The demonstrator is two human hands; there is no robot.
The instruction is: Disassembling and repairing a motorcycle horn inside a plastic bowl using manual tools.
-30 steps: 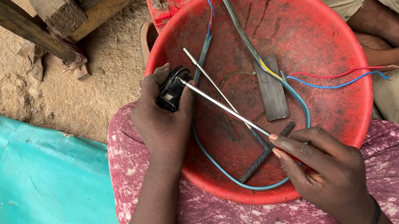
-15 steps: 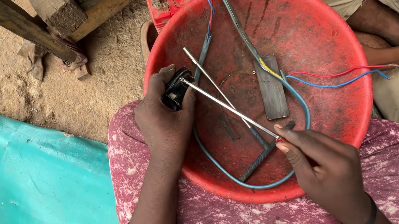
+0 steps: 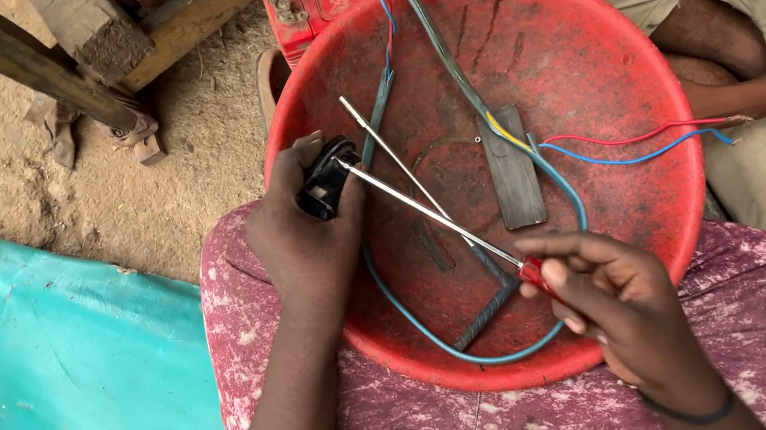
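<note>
Left hand (image 3: 307,247) clenched on black plug (image 3: 325,181) over the red basin (image 3: 580,44); right hand (image 3: 619,301) fingers pinch the screwdriver (image 3: 434,217), tip at the plug. Risk: tip slips off the screw into the left palm, since the plug is held freehand.

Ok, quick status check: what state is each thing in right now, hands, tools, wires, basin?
left hand: closed around the black plug
black plug: held over the basin rim, screwdriver tip against it
right hand: gripping the screwdriver handle
screwdriver: slanted, held above the basin
red basin: upright on the lap
second screwdriver: lying loose in the basin
blue cable: curved along the basin floor
</note>
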